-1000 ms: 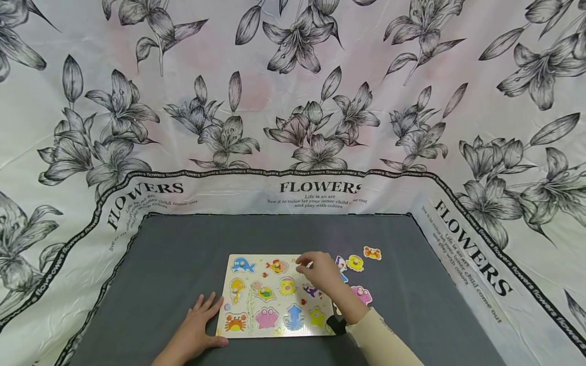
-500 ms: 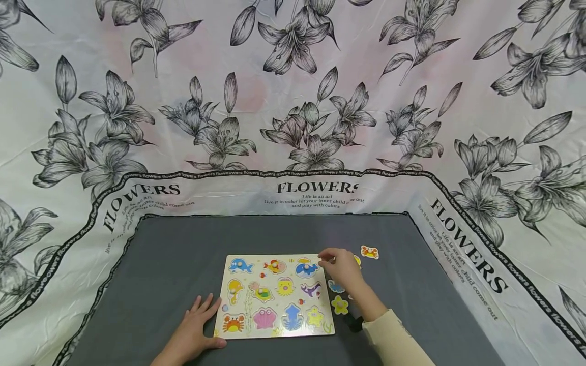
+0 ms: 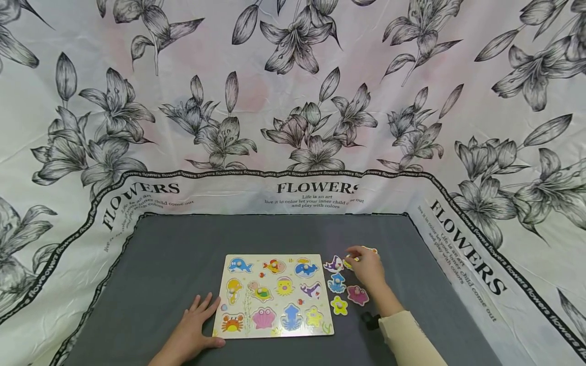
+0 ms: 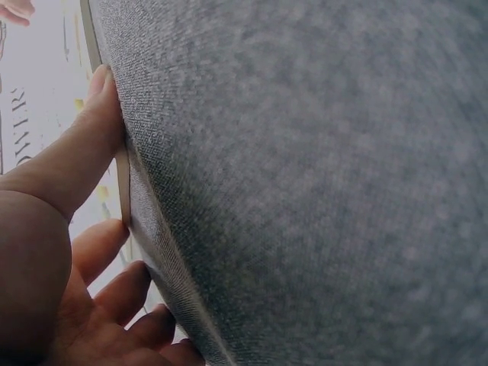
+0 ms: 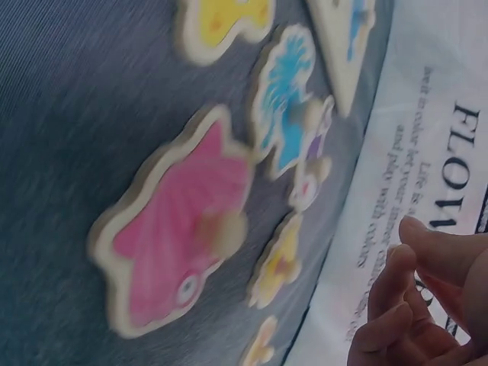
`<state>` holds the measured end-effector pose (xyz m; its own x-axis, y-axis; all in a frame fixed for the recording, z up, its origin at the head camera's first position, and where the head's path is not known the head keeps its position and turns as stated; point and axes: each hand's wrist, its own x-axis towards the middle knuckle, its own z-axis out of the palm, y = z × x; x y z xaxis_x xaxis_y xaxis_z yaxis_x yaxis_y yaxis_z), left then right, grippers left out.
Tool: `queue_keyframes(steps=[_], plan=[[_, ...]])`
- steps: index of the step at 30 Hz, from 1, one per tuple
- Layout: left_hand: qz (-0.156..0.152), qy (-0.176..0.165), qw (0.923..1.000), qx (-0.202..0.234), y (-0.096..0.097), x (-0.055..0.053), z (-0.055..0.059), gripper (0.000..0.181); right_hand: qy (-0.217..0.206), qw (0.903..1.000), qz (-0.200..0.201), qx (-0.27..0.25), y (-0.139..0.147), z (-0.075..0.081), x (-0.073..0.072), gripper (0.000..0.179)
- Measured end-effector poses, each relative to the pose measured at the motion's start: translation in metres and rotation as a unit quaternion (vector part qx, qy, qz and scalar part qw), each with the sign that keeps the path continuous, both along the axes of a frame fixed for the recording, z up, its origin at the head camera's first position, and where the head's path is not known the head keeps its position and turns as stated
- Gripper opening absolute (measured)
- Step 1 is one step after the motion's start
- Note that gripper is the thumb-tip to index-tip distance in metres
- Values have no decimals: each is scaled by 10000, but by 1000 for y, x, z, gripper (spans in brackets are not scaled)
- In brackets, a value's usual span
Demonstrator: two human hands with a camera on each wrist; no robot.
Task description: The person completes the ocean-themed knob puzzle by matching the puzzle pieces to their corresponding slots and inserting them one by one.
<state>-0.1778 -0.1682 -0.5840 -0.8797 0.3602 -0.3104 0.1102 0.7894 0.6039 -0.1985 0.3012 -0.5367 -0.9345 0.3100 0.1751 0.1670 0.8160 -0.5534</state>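
Observation:
A cream puzzle board (image 3: 258, 333) with sea-animal pictures lies on the grey cloth. My left hand (image 3: 192, 325) rests at its left edge, fingers spread, thumb by the near corner; the left wrist view shows the thumb (image 4: 95, 126) and fingertips along that edge. A blue whale piece (image 3: 305, 269) sits at the board's top right. My right hand (image 3: 368, 269) is over a yellow knobbed piece (image 3: 349, 262), partly hiding it. In the right wrist view the bent fingers hold nothing and look apart from the yellow piece (image 5: 278, 263).
Right of the board lie a purple whale piece (image 3: 334, 263), a blue squid-like piece (image 3: 337, 283), a pink shell-like piece (image 3: 358, 295) and a yellow star (image 3: 340, 305). A crab piece (image 3: 374, 250) is partly behind the right hand. Flower-printed cloth (image 3: 320, 203) borders the grey surface.
My right hand has left the board's top right corner, where the blue whale now shows, and moved right to the loose pieces. My left hand has stayed put.

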Motion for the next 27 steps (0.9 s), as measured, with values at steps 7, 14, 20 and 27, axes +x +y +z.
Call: queue_keyframes(steps=[7, 14, 20, 27], plan=[[-32, -24, 10000, 21, -1, 0, 2, 112, -276, 9989, -377, 85, 12, -11, 0, 22], [-7, -106, 9999, -18, -2, -2, 0, 113, -705, 9963, -497, 31, 21, -24, -5, 25], [6, -121, 9999, -70, -1, -2, 0, 114, -922, 9946, -474, 1, 26, -32, -11, 21], [38, -106, 9999, -68, 1, -1, 1, 113, -935, 9947, -425, -24, 28, -31, -16, 17]])
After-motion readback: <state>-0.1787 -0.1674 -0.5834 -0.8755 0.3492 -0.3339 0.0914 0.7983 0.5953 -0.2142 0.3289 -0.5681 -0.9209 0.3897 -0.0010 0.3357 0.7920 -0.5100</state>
